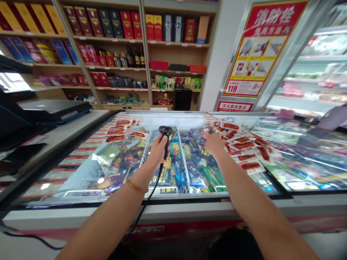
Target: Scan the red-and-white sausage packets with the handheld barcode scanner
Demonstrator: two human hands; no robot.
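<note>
My left hand [158, 150] is closed round the handle of a black barcode scanner [166, 130], held over the middle of a glass-topped freezer. From the scanner a black cable [154, 189] runs down toward me. Curled fingers of my right hand [214, 142] hold a small red-and-white packet [207, 130], mostly hidden and blurred. Just right of that hand, packaged sausages [244, 145] lie in a loose pile on the glass. A smaller group of sausage packs [116, 133] lies to the left of the scanner.
Under the freezer's glass, white wire dividers [184, 162] separate colourful bagged goods. A dark flat-topped device [55, 108] stands on the left counter. Shelves of boxes and bottles [130, 57] line the back wall. A glass-fronted display [320, 79] stands at right.
</note>
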